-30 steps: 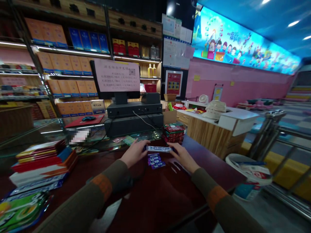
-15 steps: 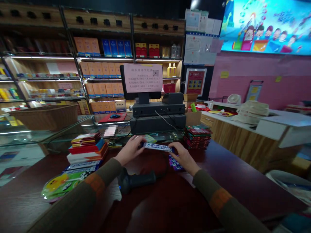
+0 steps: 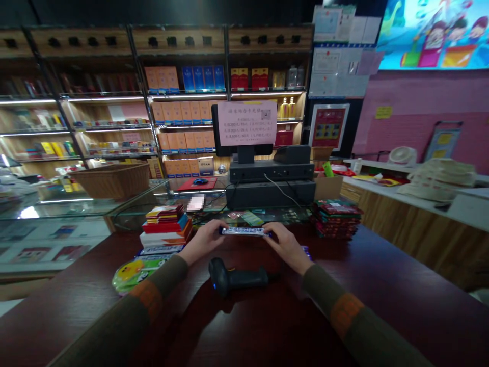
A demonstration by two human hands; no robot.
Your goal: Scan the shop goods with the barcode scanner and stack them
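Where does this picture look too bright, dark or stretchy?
In the head view, the cartoon screen and shelf light strips glare; in the head view, dark shadows or reflections lie near the barcode scanner; in the head view, both sleeves stretch toward the bottom corners, and print on the blue-and-white packet looks soft.

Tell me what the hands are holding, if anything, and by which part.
A slim, shiny packet, held by its two ends: the left hand grips one end, the right hand the other.

packet now left of purple packs, scanner fully visible
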